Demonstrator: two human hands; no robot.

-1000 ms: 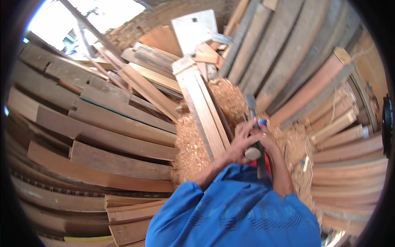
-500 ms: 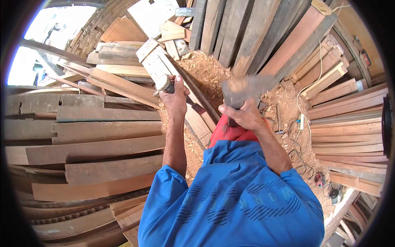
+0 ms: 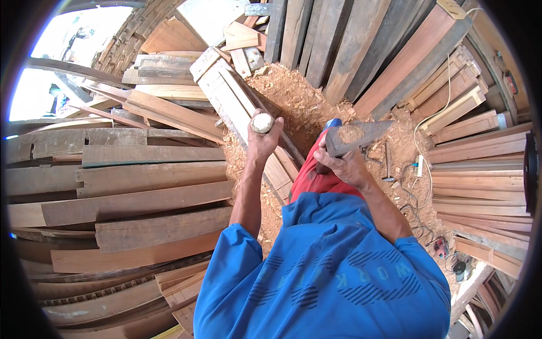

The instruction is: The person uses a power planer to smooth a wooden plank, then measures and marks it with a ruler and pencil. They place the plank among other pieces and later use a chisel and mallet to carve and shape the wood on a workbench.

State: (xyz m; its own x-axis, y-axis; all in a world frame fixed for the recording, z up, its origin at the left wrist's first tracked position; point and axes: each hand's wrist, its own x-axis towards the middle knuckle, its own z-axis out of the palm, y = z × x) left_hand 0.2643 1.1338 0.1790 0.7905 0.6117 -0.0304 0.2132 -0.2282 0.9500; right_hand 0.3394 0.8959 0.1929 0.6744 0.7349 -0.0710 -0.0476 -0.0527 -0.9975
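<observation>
1. The round pale-cream wooden handle end (image 3: 262, 122) shows off-white with a speckled face.
2. The grey metal wedge-shaped tool head (image 3: 355, 136) is dull grey, dusted tan on top.
3. The bright blue work shirt (image 3: 327, 271) carries dark navy striped lettering across the back.
4. The red cloth of the trousers (image 3: 316, 178) is plain crimson.
5. The loose orange-brown sawdust heap (image 3: 293, 99) is rusty orange.
6. The stacked weathered timber planks (image 3: 130, 186) run brown to grey; the leaning reddish board (image 3: 412, 53) is salmon-red.
7. The thin white cable (image 3: 432, 116) is white.
</observation>
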